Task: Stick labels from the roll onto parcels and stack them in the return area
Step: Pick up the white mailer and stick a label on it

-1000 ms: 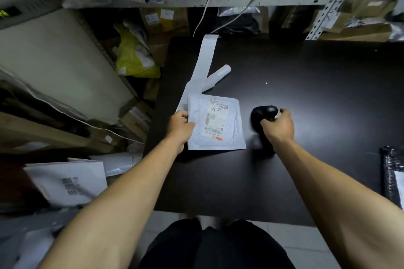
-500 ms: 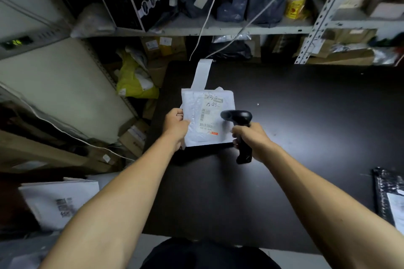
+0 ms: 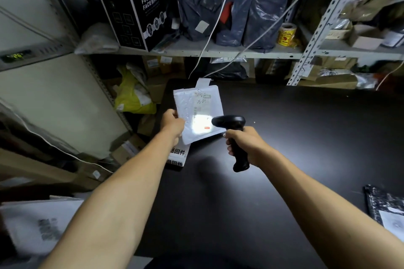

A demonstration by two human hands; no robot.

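Note:
My left hand (image 3: 173, 125) grips the left edge of a white padded parcel (image 3: 188, 105), lifted and tilted above the black table (image 3: 284, 148). A shipping label on its face is washed out by a bright light spot. My right hand (image 3: 244, 144) holds a black barcode scanner (image 3: 231, 123) by its handle, its head pointing at that label from the right. Under the parcel a strip of white labels with black printed characters (image 3: 177, 156) lies at the table's left edge, and a white strip end (image 3: 203, 82) shows behind the parcel.
A dark mottled parcel (image 3: 384, 209) with a white label lies at the table's right edge. Metal shelves behind hold dark bags, a black mask box (image 3: 131, 13) and a yellow sticker roll (image 3: 286, 34). White parcels (image 3: 37, 225) and boxes crowd the floor on the left.
My right hand picked the scanner up off the table and aimed it at the parcel. My left hand raised and tilted the parcel, and a light spot now falls on its label.

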